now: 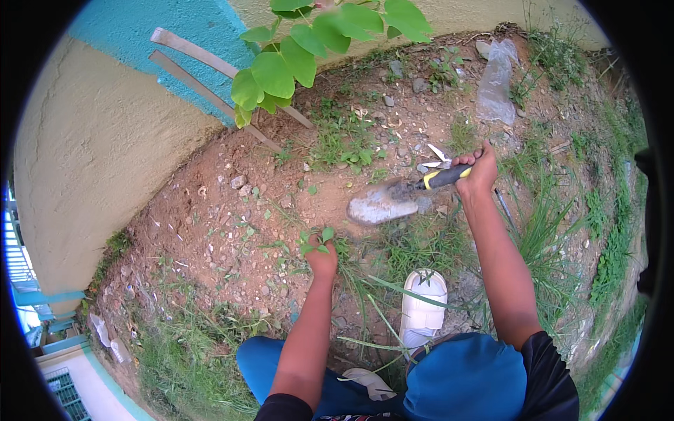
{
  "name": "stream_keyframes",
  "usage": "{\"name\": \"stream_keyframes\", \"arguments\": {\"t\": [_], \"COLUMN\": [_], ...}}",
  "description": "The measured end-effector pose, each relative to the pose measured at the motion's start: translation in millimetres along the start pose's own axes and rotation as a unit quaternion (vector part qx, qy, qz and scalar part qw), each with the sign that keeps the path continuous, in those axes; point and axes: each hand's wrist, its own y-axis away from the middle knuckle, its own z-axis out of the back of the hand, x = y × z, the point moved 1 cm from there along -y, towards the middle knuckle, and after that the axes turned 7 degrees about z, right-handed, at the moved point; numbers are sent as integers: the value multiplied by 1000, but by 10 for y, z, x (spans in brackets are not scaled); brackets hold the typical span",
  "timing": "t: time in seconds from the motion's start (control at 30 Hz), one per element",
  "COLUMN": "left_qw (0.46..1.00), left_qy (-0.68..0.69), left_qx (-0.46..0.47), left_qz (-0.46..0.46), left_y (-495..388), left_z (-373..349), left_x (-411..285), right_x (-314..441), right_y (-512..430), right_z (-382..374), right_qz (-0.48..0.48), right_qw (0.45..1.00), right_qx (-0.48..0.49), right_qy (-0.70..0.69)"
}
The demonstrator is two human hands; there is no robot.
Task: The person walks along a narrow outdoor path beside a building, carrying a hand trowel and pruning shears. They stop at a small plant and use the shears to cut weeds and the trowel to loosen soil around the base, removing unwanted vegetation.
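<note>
My right hand (478, 171) grips the black-and-yellow handle of a garden trowel (382, 204). The trowel's broad, soil-smeared metal blade points left, just over bare earth, and is slightly blurred. In my left hand (321, 259) is a small leafy weed (325, 237), its green leaves showing above the fingers, low over the stony soil (237, 210). A pair of scissors (438, 158) lies with its blades spread on the ground beside my right fingers, the handles hidden behind them. Cut or loose weed leaves are scattered left of the trowel.
Broad-leaved branches (279, 68) hang near two wooden stakes (210, 89) by the painted wall (95, 137). A clear plastic bag (496, 84) lies at the upper right. A pen-like stick (504, 205) rests by my right forearm, near tall grass (545, 258). My white sandal (423, 305) stands below.
</note>
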Motion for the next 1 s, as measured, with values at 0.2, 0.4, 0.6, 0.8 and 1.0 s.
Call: {"name": "stream_keyframes", "arguments": {"t": [0.2, 0.4, 0.6, 0.8, 1.0], "left_qw": [994, 982, 974, 972, 986], "left_qy": [4, 86, 113, 84, 110], "left_qx": [66, 82, 107, 146, 77], "left_qz": [87, 144, 165, 162, 102], "left_y": [-68, 69, -51, -26, 49], "left_z": [39, -87, 5, -33, -124], "left_x": [-5, -238, -23, -1, -117], "right_x": [294, 517, 350, 473, 962], "right_y": [-446, -623, -409, -451, -374], "right_z": [154, 583, 677, 792, 687], "right_qz": [43, 258, 227, 240, 148], "right_qw": [995, 589, 291, 301, 277], "right_qx": [75, 255, 238, 233, 253], "right_qy": [57, 722, 899, 893, 915]}}
